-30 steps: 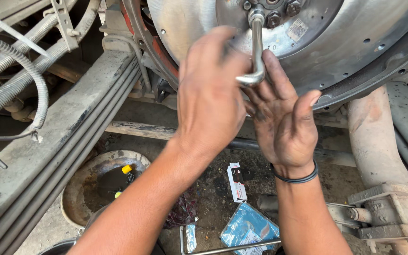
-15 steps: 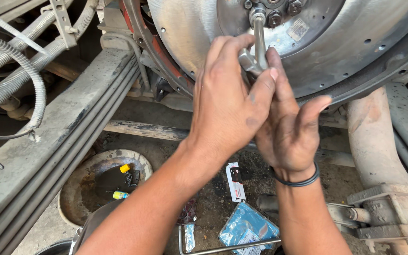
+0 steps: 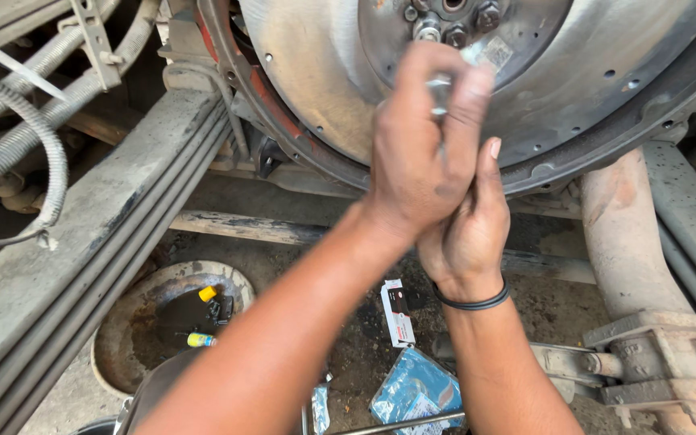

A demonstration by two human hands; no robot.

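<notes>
The big steel flywheel [image 3: 324, 89] fills the upper frame, bolted at its hub; several bolts [image 3: 454, 34] already sit in the ring there, so I judge the fastening partly done, with turning left to do; just below the hub, the left hand [image 3: 420, 153] clenches a metal wrench [image 3: 440, 90]; beneath it the right hand [image 3: 469, 229] wraps the wrench's lower end.

A small white-and-red carton [image 3: 397, 313] lies on the oily ground; just beside it, a crumpled blue packet [image 3: 415, 396]; a pale sticker [image 3: 495, 53] marks the flywheel.
</notes>
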